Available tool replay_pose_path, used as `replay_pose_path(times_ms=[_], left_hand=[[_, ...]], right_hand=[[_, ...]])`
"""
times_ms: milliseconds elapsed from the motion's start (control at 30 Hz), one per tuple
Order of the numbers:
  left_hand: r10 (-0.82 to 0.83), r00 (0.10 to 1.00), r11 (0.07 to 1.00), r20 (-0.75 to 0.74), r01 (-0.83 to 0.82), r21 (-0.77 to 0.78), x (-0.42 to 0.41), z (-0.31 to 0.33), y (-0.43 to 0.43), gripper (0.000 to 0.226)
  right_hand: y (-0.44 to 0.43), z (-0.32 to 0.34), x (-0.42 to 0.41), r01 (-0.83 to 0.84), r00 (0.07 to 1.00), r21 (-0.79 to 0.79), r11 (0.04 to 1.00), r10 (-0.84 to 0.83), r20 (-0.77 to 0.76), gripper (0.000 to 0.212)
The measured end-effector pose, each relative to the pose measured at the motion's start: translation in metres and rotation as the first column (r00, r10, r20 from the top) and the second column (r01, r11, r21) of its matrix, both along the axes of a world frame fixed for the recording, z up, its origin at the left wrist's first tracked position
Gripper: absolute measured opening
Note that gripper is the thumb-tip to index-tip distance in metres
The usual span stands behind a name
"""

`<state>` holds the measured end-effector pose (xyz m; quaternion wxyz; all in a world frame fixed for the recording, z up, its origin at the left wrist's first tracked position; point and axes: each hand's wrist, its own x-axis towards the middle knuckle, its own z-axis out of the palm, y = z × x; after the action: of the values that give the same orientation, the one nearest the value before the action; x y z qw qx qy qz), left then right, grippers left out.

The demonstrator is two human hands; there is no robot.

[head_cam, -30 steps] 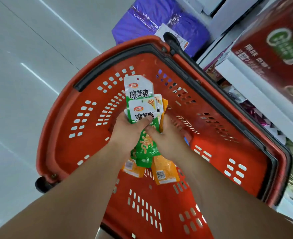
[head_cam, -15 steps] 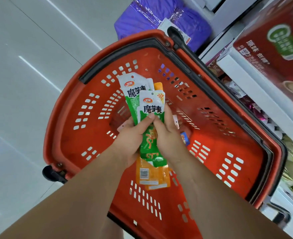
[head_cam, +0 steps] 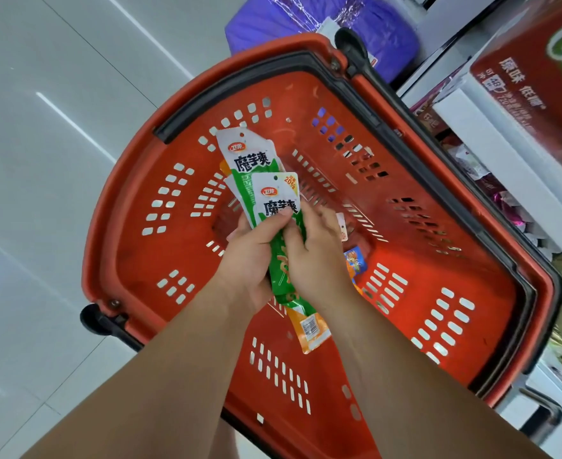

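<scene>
Over a red plastic shopping basket [head_cam: 160, 246] I hold a fanned bunch of slim snack packets. My left hand [head_cam: 251, 260] grips the bunch, its thumb pressed on the front green-and-white packet [head_cam: 278, 197]. A second green-and-white packet [head_cam: 246, 157] sticks out behind it. My right hand [head_cam: 312, 260] curls round the lower green part of the bunch from the right. An orange packet [head_cam: 311, 329] hangs out below both hands. A small blue and orange packet [head_cam: 355, 263] lies on the basket floor, partly hidden by my right hand.
The basket stands on a pale tiled floor [head_cam: 41, 160], with black wheels [head_cam: 90, 319] and a black handle bar [head_cam: 239, 84]. A purple wrapped bundle [head_cam: 322, 24] lies beyond it. Shelves on the right carry a red carton [head_cam: 531, 77] and loose sweets [head_cam: 501, 197].
The packets have tilted to the left and slid into a tighter fan. My right hand's fingers have shifted over the bunch. The view has swung, so the basket sits further right.
</scene>
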<state>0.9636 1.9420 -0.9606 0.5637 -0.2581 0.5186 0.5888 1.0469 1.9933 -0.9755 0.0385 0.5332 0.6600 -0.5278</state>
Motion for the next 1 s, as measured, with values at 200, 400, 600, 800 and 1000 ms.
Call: replay_pose_path(times_ms=[200,400,600,800,1000], left_hand=[[-0.032,0.998,0.997,-0.059,0.028,-0.067,-0.003,0.003,-0.007,0.032],[-0.178,0.957,0.984,-0.227,0.179,-0.017,-0.005,0.038,-0.015,0.043],[-0.136,0.969,0.989,-0.207,0.146,0.033,0.0,0.118,-0.005,0.035],[-0.089,0.976,0.994,-0.2,0.1,0.045,-0.004,0.243,0.009,0.023],[-0.019,0.968,0.99,-0.248,0.052,0.13,0.004,0.395,0.024,0.017]], right_hand=[[0.013,0.011,0.003,-0.072,0.996,0.0,0.997,0.072,0.046,0.055],[0.019,0.047,0.019,-0.063,0.996,-0.063,0.996,0.059,-0.061,0.046],[0.024,0.138,0.033,-0.022,0.989,-0.042,0.999,0.016,-0.144,0.055],[0.043,0.264,0.048,-0.08,0.988,-0.019,0.997,0.076,-0.138,0.057],[0.051,0.399,0.058,0.007,0.969,0.028,1.0,0.0,-0.249,0.038]])
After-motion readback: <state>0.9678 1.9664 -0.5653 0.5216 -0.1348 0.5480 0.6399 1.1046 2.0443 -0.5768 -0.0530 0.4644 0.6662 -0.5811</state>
